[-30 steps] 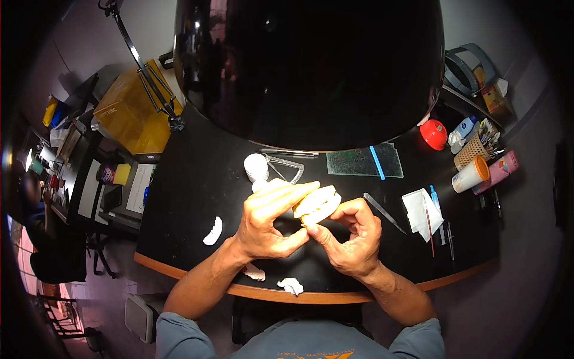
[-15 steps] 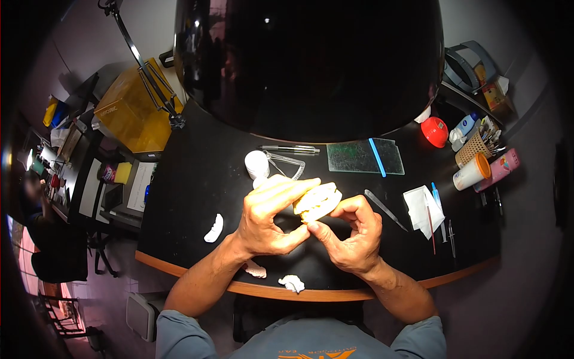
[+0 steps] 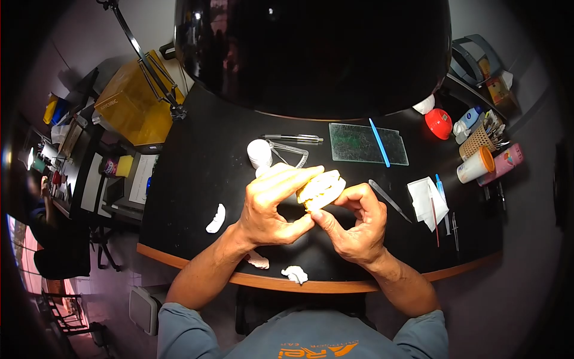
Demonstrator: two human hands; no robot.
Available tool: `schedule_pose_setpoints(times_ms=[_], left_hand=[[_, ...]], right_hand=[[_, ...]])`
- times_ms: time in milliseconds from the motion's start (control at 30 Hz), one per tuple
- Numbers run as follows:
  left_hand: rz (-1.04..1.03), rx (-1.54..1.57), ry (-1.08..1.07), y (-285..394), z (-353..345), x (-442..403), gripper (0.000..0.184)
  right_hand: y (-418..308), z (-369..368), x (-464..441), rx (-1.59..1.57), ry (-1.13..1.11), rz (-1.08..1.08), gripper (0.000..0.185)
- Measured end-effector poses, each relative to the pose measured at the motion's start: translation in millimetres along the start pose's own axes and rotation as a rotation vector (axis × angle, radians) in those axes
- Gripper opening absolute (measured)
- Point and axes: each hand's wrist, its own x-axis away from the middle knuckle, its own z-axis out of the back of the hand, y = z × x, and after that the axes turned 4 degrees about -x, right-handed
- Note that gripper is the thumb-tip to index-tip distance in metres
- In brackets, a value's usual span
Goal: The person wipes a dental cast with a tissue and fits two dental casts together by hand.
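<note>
Between both hands, above the middle of the black desk, is a pale yellow-white dental cast (image 3: 323, 189), so brightly lit that its detail is washed out. My left hand (image 3: 272, 200) grips it from the left, fingers over its top and thumb beneath. From the right, my right hand (image 3: 357, 227) pinches its lower right edge with thumb and fingertips. A white curved piece (image 3: 216, 219) lies left of my left wrist. Close to the desk's front edge rest a pinkish piece (image 3: 258, 259) and a crumpled-looking white piece (image 3: 294, 274).
Beyond my hands are a white jar (image 3: 259, 153), a metal caliper (image 3: 298, 157), pens (image 3: 294, 139) and a glass slab (image 3: 356, 149) with a blue stick (image 3: 379, 142). On the right lie a metal spatula (image 3: 390, 200) and tissue (image 3: 426, 206). A large dark lamp-like hood (image 3: 317, 60) hangs overhead.
My view has shifted slightly, so the desk items sit a little differently in frame. The cast has tilted a bit between my hands; both keep their hold.
</note>
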Motion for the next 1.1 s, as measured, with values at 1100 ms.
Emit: schedule_pose_setpoints(times_ms=[1100], left_hand=[[0.557,0.540,-0.043,1.4,6.4,3.5,0.058]], right_hand=[[-0.2,2.5,-4.4,0.051,0.053,0.009,0.047]])
